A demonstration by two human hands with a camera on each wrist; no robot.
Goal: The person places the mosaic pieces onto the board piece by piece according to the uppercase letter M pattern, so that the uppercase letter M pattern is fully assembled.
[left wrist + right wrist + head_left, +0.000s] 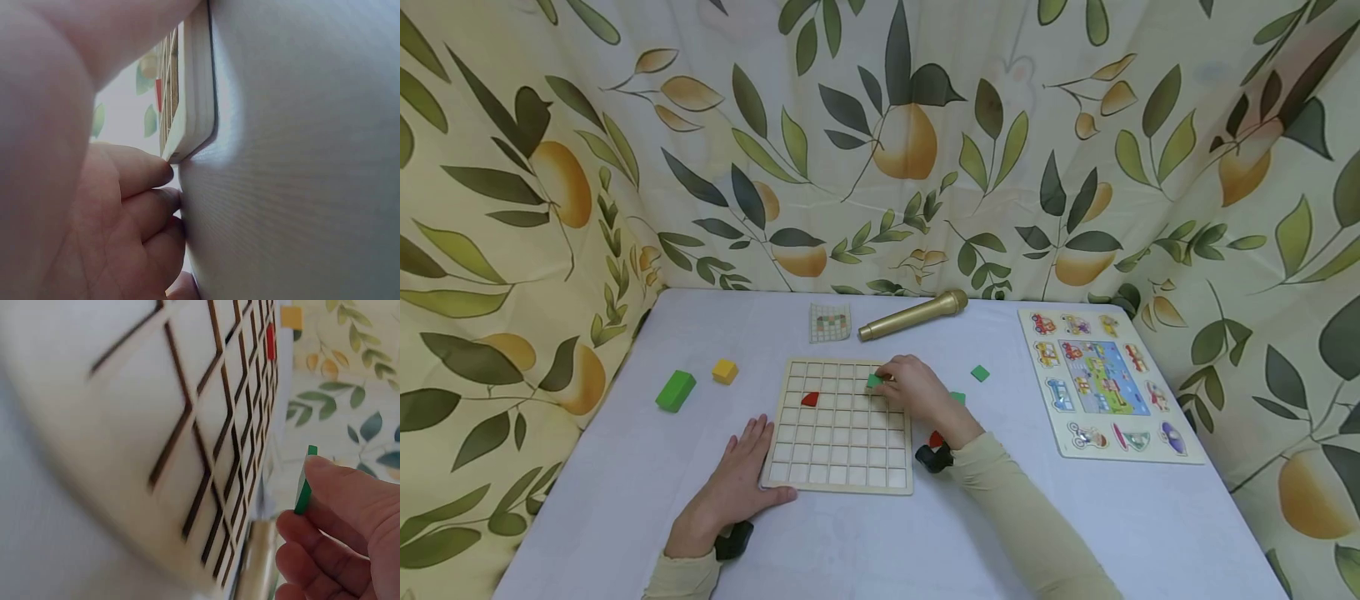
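A square wooden grid board (842, 425) lies on the white table, with a red piece (809, 399) in one of its upper left cells. Between thumb and fingers my right hand (917, 392) pinches a thin green tile (873, 381) over the board's upper right part; the right wrist view shows this tile (305, 481) held on edge, above the grid (212, 425). My left hand (741, 479) lies with fingers spread at the board's lower left corner, and in the left wrist view its fingers (144, 181) are beside the board's edge (197, 94).
Left of the board are a green block (676, 391) and a yellow block (725, 372). Behind it lie a small pattern card (830, 323) and a gold microphone (913, 316). Rightward are a green tile (980, 373), another partly hidden, a red piece (936, 439) by my wrist, and a picture puzzle (1105, 383).
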